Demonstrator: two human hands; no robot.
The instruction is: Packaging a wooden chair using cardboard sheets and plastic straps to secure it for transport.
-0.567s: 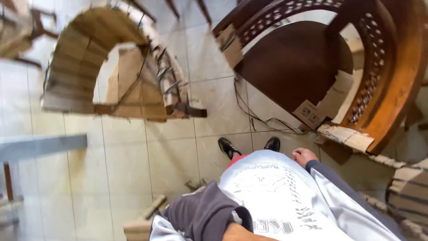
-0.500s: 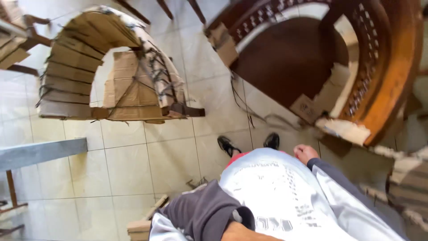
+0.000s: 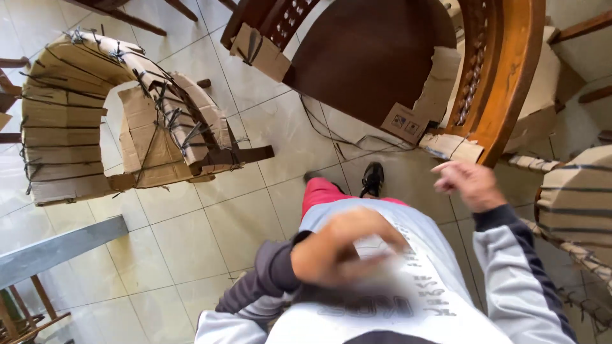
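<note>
I look down at my own body, standing on a tiled floor. My left hand (image 3: 344,250) is blurred in front of my white printed shirt, fingers loosely spread, holding nothing. My right hand (image 3: 468,183) is raised near the cardboard-wrapped end (image 3: 451,146) of a dark wooden chair's armrest, fingers apart and empty, not touching it. The dark round-backed wooden chair (image 3: 376,57) stands just ahead of my black shoe (image 3: 373,178).
A chair wrapped in cardboard strips and cord (image 3: 121,121) stands at the left. Another wrapped piece (image 3: 577,197) sits at the right edge. A grey bar (image 3: 60,248) crosses the lower left. Loose black cord (image 3: 338,137) lies on the tiles under the dark chair.
Both hands have come up: the left from beside my waist to the front of my shirt, the right from my hip toward the chair's armrest. My view has shifted closer to the dark chair.
</note>
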